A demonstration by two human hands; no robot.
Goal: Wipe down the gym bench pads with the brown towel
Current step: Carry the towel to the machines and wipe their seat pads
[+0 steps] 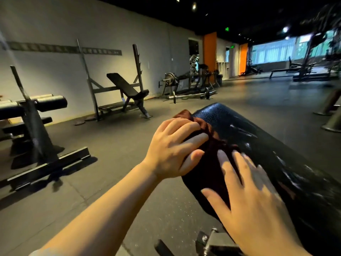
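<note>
A glossy black bench pad (258,137) runs from the lower right up toward the middle of the head view. The brown towel (210,156) lies crumpled along the pad's left edge. My left hand (173,150) grips the towel's upper part, fingers curled into the folds. Lower down, my right hand (252,196) lies flat with fingers spread, its fingertips pressing on the towel and its palm over the pad. The towel's lower part is hidden in shadow under my hands.
A metal bracket with bolts (212,241) sits under the pad's near end. An incline bench in a rack (127,89) stands by the left wall, a roller-pad machine (31,111) at far left, a barbell (191,96) on the floor beyond.
</note>
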